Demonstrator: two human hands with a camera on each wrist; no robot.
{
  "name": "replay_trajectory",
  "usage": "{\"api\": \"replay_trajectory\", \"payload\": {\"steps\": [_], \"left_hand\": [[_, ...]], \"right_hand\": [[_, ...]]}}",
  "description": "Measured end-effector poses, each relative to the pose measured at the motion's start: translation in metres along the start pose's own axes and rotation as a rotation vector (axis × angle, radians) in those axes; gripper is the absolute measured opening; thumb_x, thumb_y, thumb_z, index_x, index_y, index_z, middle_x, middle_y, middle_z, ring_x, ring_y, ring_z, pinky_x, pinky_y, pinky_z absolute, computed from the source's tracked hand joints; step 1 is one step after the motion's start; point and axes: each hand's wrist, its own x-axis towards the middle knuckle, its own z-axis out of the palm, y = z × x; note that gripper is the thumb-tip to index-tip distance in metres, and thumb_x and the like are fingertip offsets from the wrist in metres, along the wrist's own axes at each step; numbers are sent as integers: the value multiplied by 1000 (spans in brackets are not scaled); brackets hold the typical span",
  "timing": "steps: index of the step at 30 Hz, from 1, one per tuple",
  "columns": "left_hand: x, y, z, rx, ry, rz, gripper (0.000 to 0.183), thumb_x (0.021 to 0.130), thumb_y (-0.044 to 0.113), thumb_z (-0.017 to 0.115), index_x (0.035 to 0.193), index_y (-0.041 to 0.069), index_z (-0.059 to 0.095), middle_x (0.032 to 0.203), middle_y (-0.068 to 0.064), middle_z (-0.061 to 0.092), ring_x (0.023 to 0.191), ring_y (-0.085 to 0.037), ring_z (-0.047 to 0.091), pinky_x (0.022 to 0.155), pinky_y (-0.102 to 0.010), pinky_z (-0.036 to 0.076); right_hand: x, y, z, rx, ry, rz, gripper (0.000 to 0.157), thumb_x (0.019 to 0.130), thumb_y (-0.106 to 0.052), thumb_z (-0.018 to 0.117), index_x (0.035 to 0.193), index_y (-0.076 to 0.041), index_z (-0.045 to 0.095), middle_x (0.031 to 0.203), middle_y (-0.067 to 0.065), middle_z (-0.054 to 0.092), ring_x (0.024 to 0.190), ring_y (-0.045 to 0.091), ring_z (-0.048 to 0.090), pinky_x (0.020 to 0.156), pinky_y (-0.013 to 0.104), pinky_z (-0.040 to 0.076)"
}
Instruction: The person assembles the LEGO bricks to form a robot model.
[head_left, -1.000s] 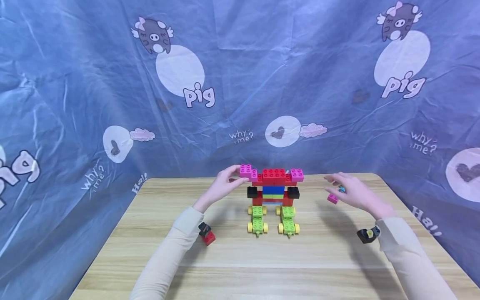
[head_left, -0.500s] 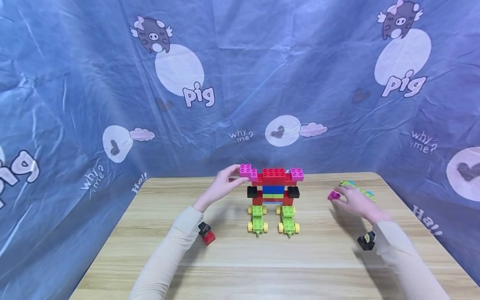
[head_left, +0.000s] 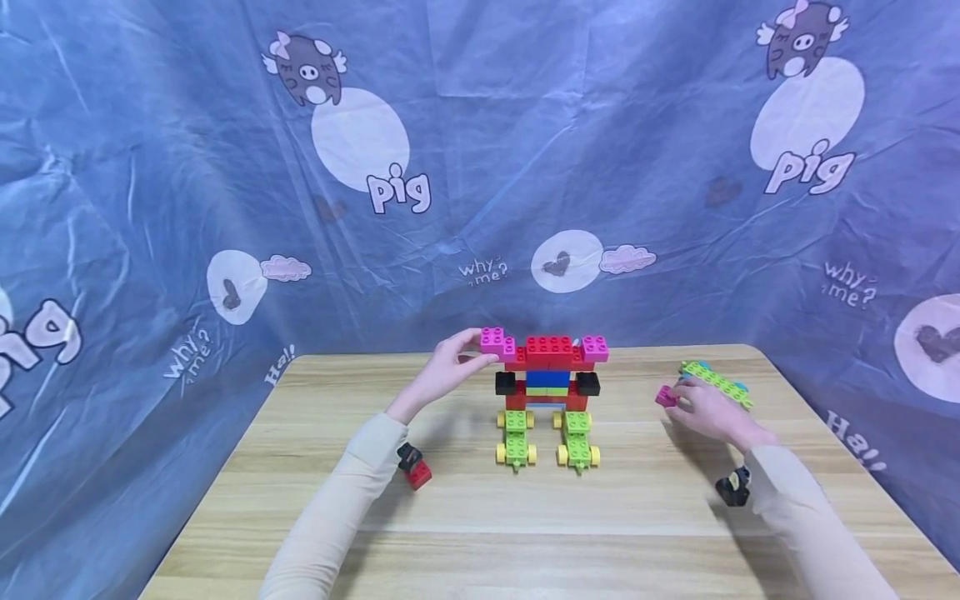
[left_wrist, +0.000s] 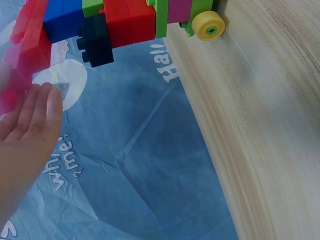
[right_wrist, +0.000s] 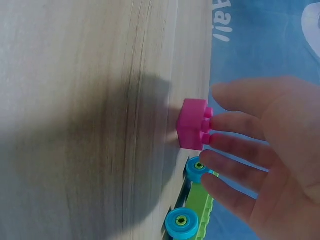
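A model of toy bricks [head_left: 547, 379] in red, blue, black, pink and green stands upright on the table. At its upper left corner my left hand [head_left: 444, 372] pinches a pink brick [head_left: 492, 339], thumb in front and fingers behind. The left wrist view shows this same pink brick [left_wrist: 19, 75] against the red ones. My right hand [head_left: 712, 410] reaches over a loose magenta brick [head_left: 665, 397] on the right side. In the right wrist view, extended fingertips are at the studs of that magenta brick [right_wrist: 192, 125], and the thumb is a little apart from it.
Beyond the right hand lies a green wheeled base [head_left: 716, 382] with blue wheels. Two green bases with yellow wheels [head_left: 577, 450] support the model's front. The wooden table [head_left: 480, 533] ends at a blue printed cloth [head_left: 480, 167]. Wrist cameras hang under both sleeves.
My right hand has come down from above onto the magenta brick, uncovering more of the green wheeled base. The brick has shifted slightly. My left hand stays on the model's pink brick.
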Motion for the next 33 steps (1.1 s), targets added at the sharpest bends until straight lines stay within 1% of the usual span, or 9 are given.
{"api": "replay_trajectory", "payload": {"steps": [5,8,10,14,16,21,24,28,33], "left_hand": [[0,1,0,-5,12,1,38,86,28,67,120,13,58,111,-6,65,102,-18,64,88,-29,56],[0,1,0,-4,11,-9,38,86,27,67,121,13,57,112,-6,65,102,-18,64,88,-29,56],[0,2,0,-5,8,-15,39,87,26,66,122,12,56,113,-8,64,103,-20,65,89,-30,55],[-1,3,0,-8,5,-20,41,87,23,66,124,9,55,116,-12,63,105,-24,64,90,-33,55],[-1,3,1,-6,6,-17,41,87,23,66,124,8,55,116,-12,63,105,-25,64,90,-33,55],[-2,2,1,8,16,-8,38,87,26,66,121,12,57,112,-7,64,102,-19,65,88,-29,56],[-2,2,1,14,20,5,37,87,27,67,120,13,58,110,-6,65,100,-18,65,87,-28,56],[-2,2,1,18,27,14,37,86,27,67,119,13,58,109,-6,65,99,-19,66,86,-28,56],[-2,3,0,30,37,2,39,85,27,68,121,13,58,110,-8,65,100,-20,65,87,-31,56]], "right_hand": [[-3,-3,-3,14,-4,0,13,82,-17,67,87,-5,68,98,16,64,89,32,62,77,48,53],[-5,-5,-5,23,7,-25,6,80,-15,69,81,-9,69,91,10,65,82,26,63,72,42,54],[-6,-5,-5,25,23,-42,3,78,-13,71,80,-11,69,88,6,66,80,25,63,71,41,54],[-8,-4,-4,47,48,-38,9,77,-10,72,85,-10,69,87,6,70,83,28,65,74,44,54],[-9,-4,-4,57,55,-26,13,77,-11,71,90,-6,69,89,9,70,85,30,65,75,46,54],[-11,-3,1,73,28,3,31,77,-15,72,101,3,65,95,18,67,83,30,64,74,47,54],[-11,-3,4,80,18,0,33,76,-17,74,100,3,66,93,18,66,79,26,63,70,42,55],[-11,-3,6,72,29,-25,29,71,-16,78,94,-2,67,89,12,67,75,19,62,66,34,53],[-9,-2,7,87,12,-18,30,68,-16,79,93,-4,66,87,7,68,77,19,62,68,33,53]]}}
